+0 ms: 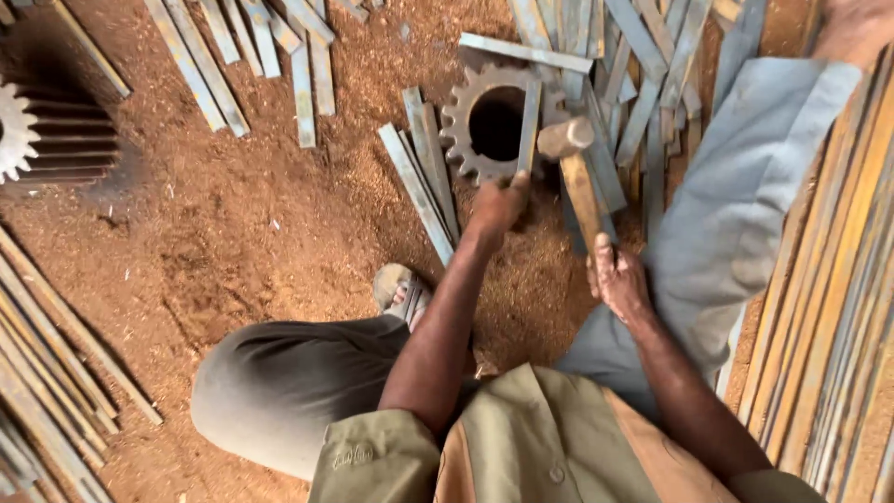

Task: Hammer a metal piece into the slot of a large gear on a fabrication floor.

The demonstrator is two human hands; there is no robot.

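Observation:
My left hand (pixel 498 203) grips the near end of a flat metal strip (pixel 530 121) that lies across a toothed steel gear (pixel 470 154) with a round bore, resting on reddish sawdust ground. My right hand (pixel 616 279) is closed round the wooden handle of a hammer (pixel 579 177); its metal head hovers just right of the strip, over the gear's right edge. I sit on the ground with my knees spread, and a sandalled foot (pixel 400 289) shows below the gear.
Loose flat metal strips (pixel 643 84) lie piled right of the gear and more (pixel 242 47) at the top left. A long toothed roller (pixel 56 140) sits at the far left. Bundles of long bars (pixel 838 307) run along the right and lower left.

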